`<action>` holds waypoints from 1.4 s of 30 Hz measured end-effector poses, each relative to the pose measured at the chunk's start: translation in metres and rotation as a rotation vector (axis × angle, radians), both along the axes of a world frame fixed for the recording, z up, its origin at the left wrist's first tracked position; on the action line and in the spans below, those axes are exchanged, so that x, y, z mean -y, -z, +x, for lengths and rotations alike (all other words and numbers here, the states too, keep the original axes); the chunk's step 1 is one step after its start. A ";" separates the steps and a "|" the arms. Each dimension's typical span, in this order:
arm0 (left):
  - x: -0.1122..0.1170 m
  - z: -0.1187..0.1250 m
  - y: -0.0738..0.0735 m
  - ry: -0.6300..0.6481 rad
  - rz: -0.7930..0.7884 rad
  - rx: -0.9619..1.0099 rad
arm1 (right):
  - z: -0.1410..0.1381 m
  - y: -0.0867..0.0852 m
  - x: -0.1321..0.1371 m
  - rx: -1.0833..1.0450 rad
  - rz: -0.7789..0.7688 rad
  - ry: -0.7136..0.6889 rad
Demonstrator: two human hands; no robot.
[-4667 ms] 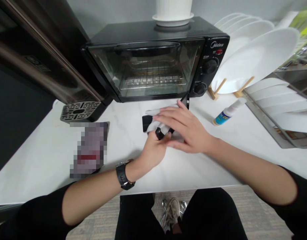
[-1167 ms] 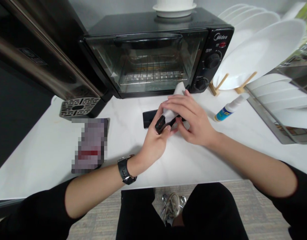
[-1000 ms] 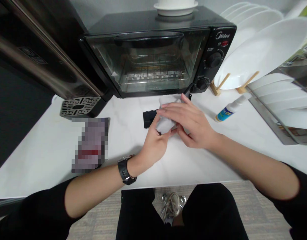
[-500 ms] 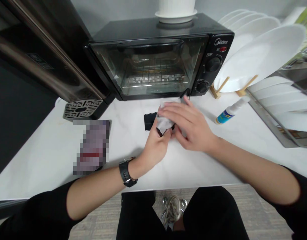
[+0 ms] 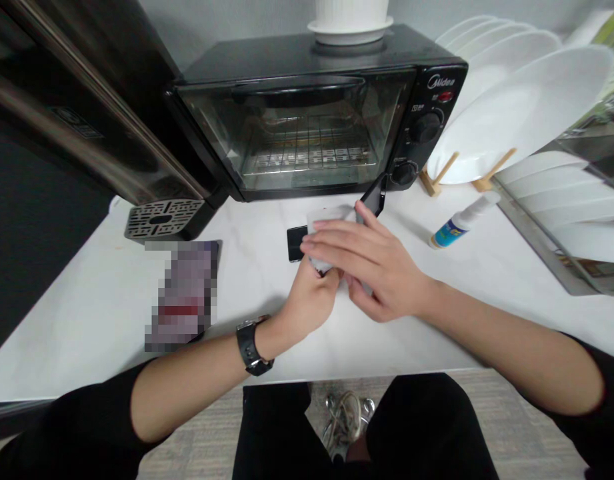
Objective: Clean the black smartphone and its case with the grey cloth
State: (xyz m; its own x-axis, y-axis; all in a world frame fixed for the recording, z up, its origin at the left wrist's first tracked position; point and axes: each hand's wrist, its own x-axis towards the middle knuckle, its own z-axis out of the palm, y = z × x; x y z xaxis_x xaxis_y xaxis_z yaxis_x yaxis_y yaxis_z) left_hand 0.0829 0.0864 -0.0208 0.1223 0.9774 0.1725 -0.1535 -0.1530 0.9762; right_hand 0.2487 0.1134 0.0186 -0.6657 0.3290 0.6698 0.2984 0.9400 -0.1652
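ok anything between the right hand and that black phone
Yes, the white cloth lies between the right hand and the black phone, covering the part under the fingers. Only the phone's far end sticks out bare past the cloth, and nothing else is in the way.

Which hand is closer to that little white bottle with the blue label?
The right. The right hand is just to the left of the white bottle, not touching it. The left hand is farther away, on the far side of the right hand.
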 end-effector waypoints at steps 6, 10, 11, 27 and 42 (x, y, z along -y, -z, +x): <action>0.008 0.007 -0.013 0.083 -0.086 0.239 | 0.014 0.004 -0.024 -0.151 -0.114 0.560; 0.011 0.010 -0.024 -0.030 -0.057 0.200 | 0.015 0.002 -0.027 -0.258 -0.159 0.520; 0.011 0.010 -0.025 -0.077 -0.038 0.198 | 0.014 0.002 -0.026 -0.291 -0.155 0.513; 0.005 0.002 -0.015 -0.146 0.259 0.059 | 0.007 0.002 -0.007 -0.450 -0.356 0.409; 0.012 -0.006 -0.022 -0.007 0.377 -0.509 | 0.011 0.008 -0.013 -0.543 0.184 0.289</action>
State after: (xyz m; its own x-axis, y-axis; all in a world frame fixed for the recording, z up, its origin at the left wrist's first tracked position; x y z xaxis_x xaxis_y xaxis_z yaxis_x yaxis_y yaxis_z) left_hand 0.0773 0.0747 0.0009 0.2732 0.8621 0.4267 0.3181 -0.4996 0.8057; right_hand 0.2595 0.1263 0.0111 -0.1179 0.2920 0.9491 0.4629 0.8618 -0.2076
